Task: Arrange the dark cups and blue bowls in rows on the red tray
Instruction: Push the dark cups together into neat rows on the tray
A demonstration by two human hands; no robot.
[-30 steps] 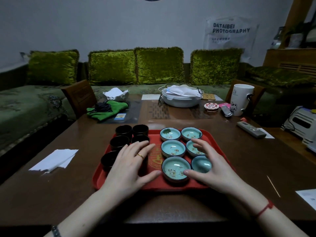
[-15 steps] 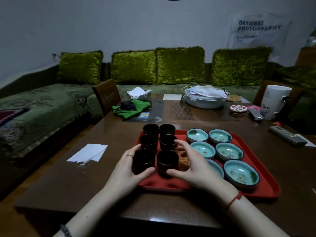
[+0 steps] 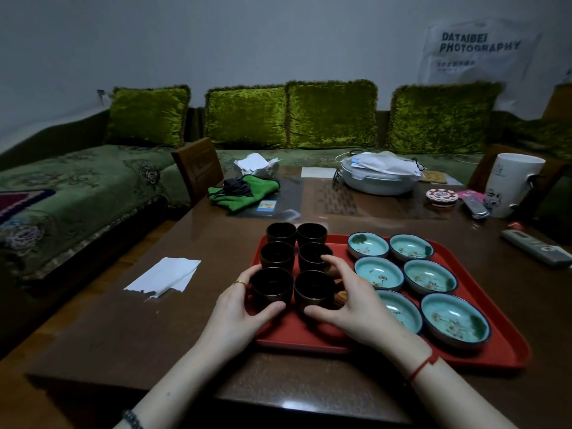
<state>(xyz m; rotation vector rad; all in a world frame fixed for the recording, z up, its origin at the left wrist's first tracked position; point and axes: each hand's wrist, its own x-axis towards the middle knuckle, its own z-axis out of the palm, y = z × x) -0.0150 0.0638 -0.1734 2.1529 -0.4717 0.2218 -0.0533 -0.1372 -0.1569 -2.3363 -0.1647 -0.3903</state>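
A red tray lies on the brown table. Several dark cups stand on its left half in two columns, several blue bowls on its right half in two columns. My left hand curls around the near left dark cup, thumb in front and fingers on its left side. My right hand wraps the near right dark cup, thumb in front and fingers reaching over toward the middle cup. The right hand hides part of one near blue bowl.
A white paper napkin lies left of the tray. Behind the tray are a green cloth, a grey lidded dish, a white mug and a remote control. A wooden chair back stands at the table's far left.
One second ago my hands were by the near bowls. They have shifted left onto the two nearest dark cups, and the head view has turned left. Since half a second ago the hands barely moved.
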